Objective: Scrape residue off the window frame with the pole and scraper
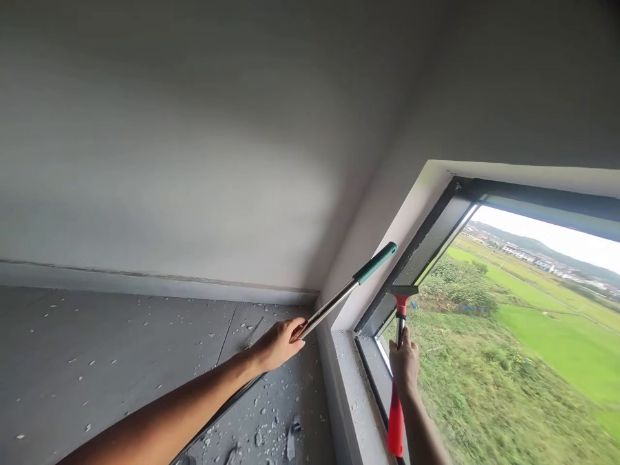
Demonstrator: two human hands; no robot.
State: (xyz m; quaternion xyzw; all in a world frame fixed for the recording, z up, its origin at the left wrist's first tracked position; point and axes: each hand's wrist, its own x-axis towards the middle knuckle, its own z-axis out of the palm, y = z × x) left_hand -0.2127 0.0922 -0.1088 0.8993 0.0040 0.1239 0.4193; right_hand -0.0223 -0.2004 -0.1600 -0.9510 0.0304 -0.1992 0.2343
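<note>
My left hand [281, 343] is wrapped round a metal pole [334, 302] that slants up to the right and ends in a green ribbed grip [375, 263]. The pole's lower part runs on behind my left forearm, and its far end is out of view. In my right hand [404, 361] is a red-handled scraper [396, 420], gripped by its shaft. Its wide dark blade head [402, 290] points up, close to the window frame [421, 258]; I cannot tell whether it touches.
White flakes and scraps lie over the grey tiled floor [121, 349] and along the window sill [356, 381]. A strip-like scrap [292, 439] rests near the bottom edge. The grey wall [194, 161] meets the window wall in a corner. Fields show through the glass.
</note>
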